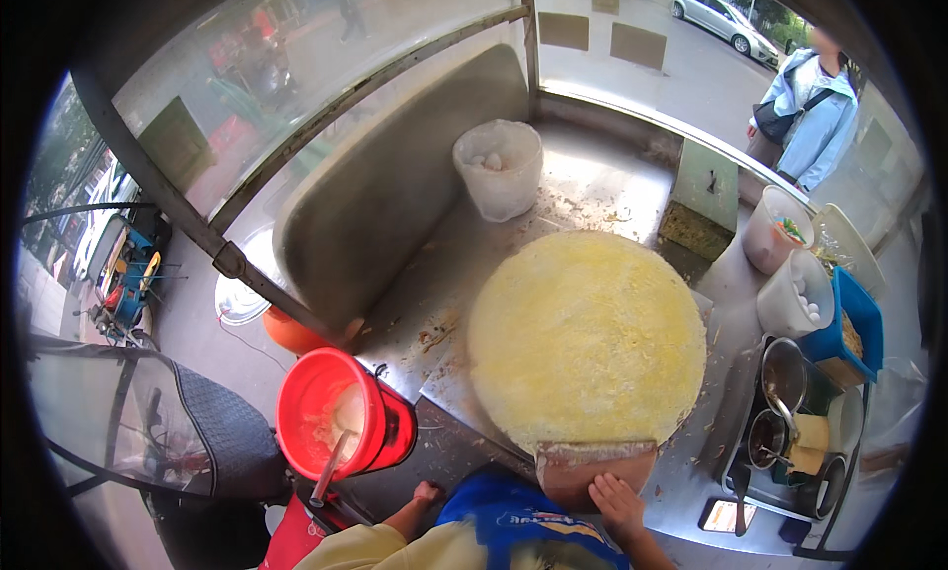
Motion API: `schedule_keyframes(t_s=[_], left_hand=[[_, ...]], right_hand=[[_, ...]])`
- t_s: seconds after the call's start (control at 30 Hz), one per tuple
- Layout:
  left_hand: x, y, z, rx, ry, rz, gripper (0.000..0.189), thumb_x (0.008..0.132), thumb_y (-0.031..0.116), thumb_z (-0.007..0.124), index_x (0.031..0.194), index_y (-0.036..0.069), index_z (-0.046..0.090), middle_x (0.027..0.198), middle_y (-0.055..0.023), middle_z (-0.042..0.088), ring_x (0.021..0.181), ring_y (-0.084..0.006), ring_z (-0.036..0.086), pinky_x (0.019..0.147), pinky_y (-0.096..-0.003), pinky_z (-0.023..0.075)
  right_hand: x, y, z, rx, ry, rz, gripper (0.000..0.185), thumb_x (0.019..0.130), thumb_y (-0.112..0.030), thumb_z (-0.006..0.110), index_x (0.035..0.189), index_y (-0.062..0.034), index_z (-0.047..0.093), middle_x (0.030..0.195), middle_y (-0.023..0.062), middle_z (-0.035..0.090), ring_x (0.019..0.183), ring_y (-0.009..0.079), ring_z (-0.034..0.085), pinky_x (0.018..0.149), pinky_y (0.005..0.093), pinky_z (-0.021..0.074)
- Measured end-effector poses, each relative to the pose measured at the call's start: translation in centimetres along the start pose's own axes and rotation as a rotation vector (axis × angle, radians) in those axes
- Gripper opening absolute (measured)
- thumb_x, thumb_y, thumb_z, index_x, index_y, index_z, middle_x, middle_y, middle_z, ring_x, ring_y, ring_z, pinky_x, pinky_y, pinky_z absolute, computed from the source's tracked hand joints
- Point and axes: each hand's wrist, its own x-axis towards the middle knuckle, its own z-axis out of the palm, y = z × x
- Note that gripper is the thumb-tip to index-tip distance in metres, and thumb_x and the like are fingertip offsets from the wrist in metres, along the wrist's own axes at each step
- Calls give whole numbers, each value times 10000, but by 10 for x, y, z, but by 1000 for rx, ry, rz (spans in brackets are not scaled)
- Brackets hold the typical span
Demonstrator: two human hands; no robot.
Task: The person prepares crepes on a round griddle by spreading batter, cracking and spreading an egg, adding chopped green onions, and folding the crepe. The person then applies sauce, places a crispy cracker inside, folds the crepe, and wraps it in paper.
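Observation:
A large round crepe [589, 340], yellow with egg spread over its top, lies on a round griddle in front of me. My right hand [618, 503] grips a wide, flat scraper [592, 470], its fingers lying over the blade's lower right part. The scraper's straight edge meets the crepe's near rim. Down by my waist, my left hand [427, 494] is beside the metal counter's front edge, partly seen; its fingers are too small to make out. Left of the griddle, a red bucket [292, 414] contains pale batter [348, 411] and a metal-handled ladle [331, 466].
A lined tub of eggs [498, 173] stands behind the griddle, near a green box [700, 196]. On the right are another egg tub [792, 296], a blue bin [859, 333], and a tray with sauce pots [781, 374]. A person [807, 111] stands beyond the glass.

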Motion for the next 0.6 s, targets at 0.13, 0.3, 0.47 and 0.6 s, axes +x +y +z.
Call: schedule_keyframes(t_s=[0.13,0.3,0.47,0.6], left_hand=[[11,-7,7,98,28,34,243,710,180,650,931,93,699,794,-77,677,687,-179,641,645,-309,507],[23,4,5,72,-35,69,225,730,181,638,927,87,694,777,-74,676,660,-164,644,630,-299,512],[19,13,2,-186,-45,109,196,758,144,610,905,31,674,754,-94,669,633,-161,641,573,-292,507],[7,11,-4,-340,-73,199,176,758,76,571,892,-15,638,703,-127,643,583,-194,620,522,-301,493]], right_hand=[[-2,12,2,1,12,-11,316,743,-92,509,1036,-100,628,1117,65,604,1070,228,563,899,364,441],[3,1,-3,-59,81,79,314,749,-92,504,1038,-99,626,1112,82,605,1065,235,567,898,364,445],[-13,-5,-39,273,73,506,247,788,-91,531,1016,-50,617,974,122,642,938,257,617,815,346,480],[-10,65,-39,784,453,838,244,837,-183,595,978,15,603,875,90,645,800,165,600,722,317,466]])
